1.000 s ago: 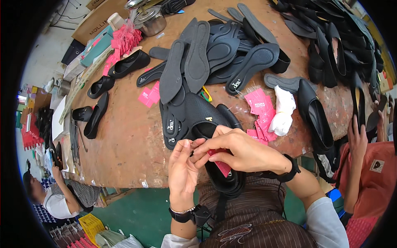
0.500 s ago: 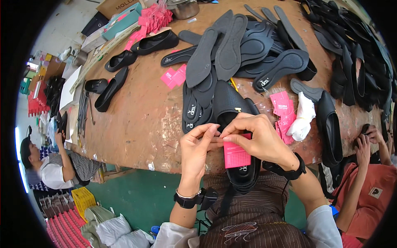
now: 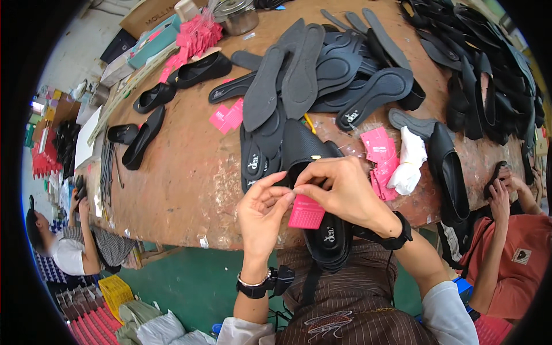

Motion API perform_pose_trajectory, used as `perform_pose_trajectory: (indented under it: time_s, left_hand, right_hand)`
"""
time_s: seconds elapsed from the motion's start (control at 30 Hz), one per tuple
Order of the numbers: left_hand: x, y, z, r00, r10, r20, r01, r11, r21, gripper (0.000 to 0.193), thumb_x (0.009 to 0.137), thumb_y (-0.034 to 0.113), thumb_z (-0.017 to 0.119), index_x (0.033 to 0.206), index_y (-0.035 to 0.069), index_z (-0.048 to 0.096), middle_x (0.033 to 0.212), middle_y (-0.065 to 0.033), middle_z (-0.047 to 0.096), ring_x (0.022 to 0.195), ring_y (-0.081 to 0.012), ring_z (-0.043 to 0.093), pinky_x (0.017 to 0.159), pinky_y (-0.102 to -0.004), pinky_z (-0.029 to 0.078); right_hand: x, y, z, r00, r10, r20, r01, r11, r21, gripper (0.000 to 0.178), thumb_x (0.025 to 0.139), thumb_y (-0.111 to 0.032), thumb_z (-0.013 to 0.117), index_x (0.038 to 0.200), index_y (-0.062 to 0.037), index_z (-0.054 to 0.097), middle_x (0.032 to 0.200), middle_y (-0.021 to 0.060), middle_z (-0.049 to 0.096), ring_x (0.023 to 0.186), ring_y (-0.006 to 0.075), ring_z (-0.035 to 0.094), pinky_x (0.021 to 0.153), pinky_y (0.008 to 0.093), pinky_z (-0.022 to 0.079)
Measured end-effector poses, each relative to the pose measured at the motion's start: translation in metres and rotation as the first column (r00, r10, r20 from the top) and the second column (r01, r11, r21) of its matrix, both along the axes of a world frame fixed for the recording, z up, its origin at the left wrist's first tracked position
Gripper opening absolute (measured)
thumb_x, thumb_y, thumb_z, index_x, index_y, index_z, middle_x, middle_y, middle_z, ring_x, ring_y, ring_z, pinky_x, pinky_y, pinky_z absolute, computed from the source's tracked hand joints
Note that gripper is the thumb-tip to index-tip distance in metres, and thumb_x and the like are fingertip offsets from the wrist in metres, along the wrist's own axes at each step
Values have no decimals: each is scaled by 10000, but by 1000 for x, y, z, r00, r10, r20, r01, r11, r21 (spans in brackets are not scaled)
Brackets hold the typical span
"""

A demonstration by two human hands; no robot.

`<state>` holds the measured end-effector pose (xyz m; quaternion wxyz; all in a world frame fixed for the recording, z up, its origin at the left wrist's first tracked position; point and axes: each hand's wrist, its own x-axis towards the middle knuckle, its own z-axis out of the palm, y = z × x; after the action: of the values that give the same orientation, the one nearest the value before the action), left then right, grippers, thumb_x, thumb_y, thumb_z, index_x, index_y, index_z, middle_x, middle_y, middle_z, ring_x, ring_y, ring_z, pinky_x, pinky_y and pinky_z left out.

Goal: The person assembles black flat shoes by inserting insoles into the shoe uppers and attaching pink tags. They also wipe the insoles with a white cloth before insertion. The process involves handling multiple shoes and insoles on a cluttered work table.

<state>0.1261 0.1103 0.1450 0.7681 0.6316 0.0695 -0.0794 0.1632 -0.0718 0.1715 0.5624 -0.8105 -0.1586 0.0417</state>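
A small pink card tag (image 3: 306, 213) hangs at the fingertips of my right hand (image 3: 348, 187), whose thumb and index finger pinch its upper edge. My left hand (image 3: 260, 210) comes in from the other side, its fingers bent and meeting the right fingertips at the tag's top corner. What the left fingers grip is too small to make out. Below and behind the tag is a black slip-on shoe (image 3: 330, 238) with a dark insole, at the table's front edge. Another black shoe (image 3: 302, 138) with a textured upper and small gold ornament lies just beyond my hands, partly hidden by them.
Black insoles (image 3: 299, 72) are heaped beyond my hands. Pink tags (image 3: 379, 155) and a crumpled white bag (image 3: 409, 161) lie to the right, beside a black shoe (image 3: 448, 178). Black shoes (image 3: 144, 138) stand at left. Co-workers sit at both sides; one hand (image 3: 501, 192) holds a shoe.
My hands and the tag appear slightly further left, as does the whole scene as the view shifts. The tag hangs more tilted, and more of the insole below it shows.
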Motion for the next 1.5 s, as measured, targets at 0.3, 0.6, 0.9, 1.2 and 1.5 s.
perform_pose_trajectory:
  time_s: [0.3,0.6,0.9,1.2,1.5]
  left_hand:
    - [6,4,5,998,-50,36,48,998,46,366,880,-104,667,1226,-41,567,893,-109,712,799,-132,688,756,-256,582]
    - [4,3,-4,999,22,47,-20,999,-39,355,890,-51,704,1198,-13,533,908,-121,719,802,-113,673,730,-220,523]
    - [5,6,-3,998,-13,54,12,999,30,348,874,-62,714,1162,2,531,899,-119,721,773,-106,671,708,-219,537]
    - [8,-10,12,992,103,69,-109,989,100,467,847,-78,721,1246,-7,488,840,-86,678,728,-124,654,694,-251,575]
    - [-10,-26,18,990,-139,11,119,880,459,650,933,9,631,1504,-22,323,870,-17,630,777,-89,583,726,-239,490]
  right_hand:
    - [1,-3,0,997,56,52,-52,996,-78,71,769,-79,710,807,-20,717,714,191,682,678,350,685,630,402,532]
    - [0,-3,-4,996,5,-84,16,968,252,83,781,-41,689,814,35,694,724,205,683,654,321,691,618,363,526]
    - [4,-10,-1,991,114,-68,-106,989,101,98,840,-43,711,855,51,688,731,198,700,656,267,708,624,326,536]
    - [2,-16,3,997,15,81,-29,986,165,131,829,-83,760,921,10,746,813,159,731,655,235,693,607,329,530]
    - [15,-87,-44,965,-169,200,232,907,-350,175,781,-9,656,933,-28,741,867,209,674,862,404,674,756,463,549]
